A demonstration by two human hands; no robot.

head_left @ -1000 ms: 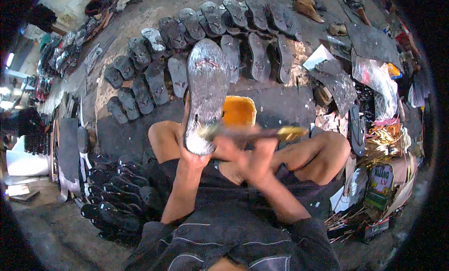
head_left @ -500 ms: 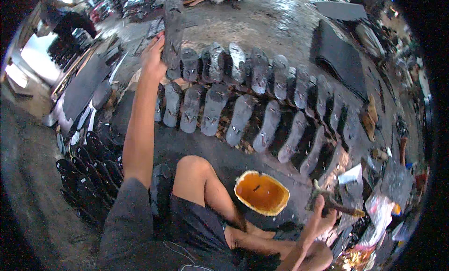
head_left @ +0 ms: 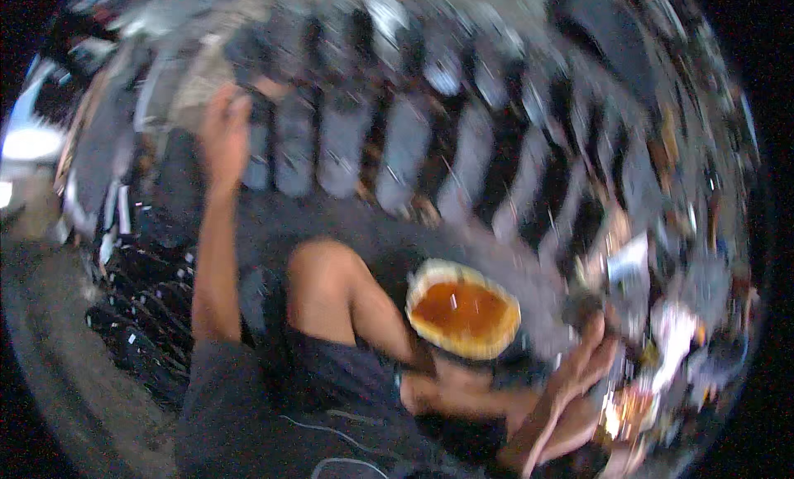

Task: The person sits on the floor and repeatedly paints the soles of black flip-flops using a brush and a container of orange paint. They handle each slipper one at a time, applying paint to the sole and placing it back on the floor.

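My left hand [head_left: 223,136] reaches forward to the left end of two rows of dark flip-flops [head_left: 346,148]. Motion smears its fingers, beside the nearer row's leftmost visible flip-flop [head_left: 257,148]; whether they grip one, I cannot tell. My right hand [head_left: 579,363] is low on the right, fingers closed round a dark stick-like tool [head_left: 582,309], much blurred. Between my knee and that hand stands a shallow bowl [head_left: 426,332] with a crusted pale-yellow rim. Amber-brown liquid [head_left: 463,307] fills it, and a small dark streak shows on the surface.
Several dark flip-flops [head_left: 145,314] are heaped at my left side. Behind the rows on the right lies a folded dark sheet [head_left: 608,45]. Scraps and a whitish plastic bag [head_left: 674,330] crowd the right side. My bent knee [head_left: 327,268] rises near the bowl.
The view has tilted and blurred. My left hand, which held a dark flip-flop raised, has come down and nearer to the row's left end. My right hand stays right of the bowl.
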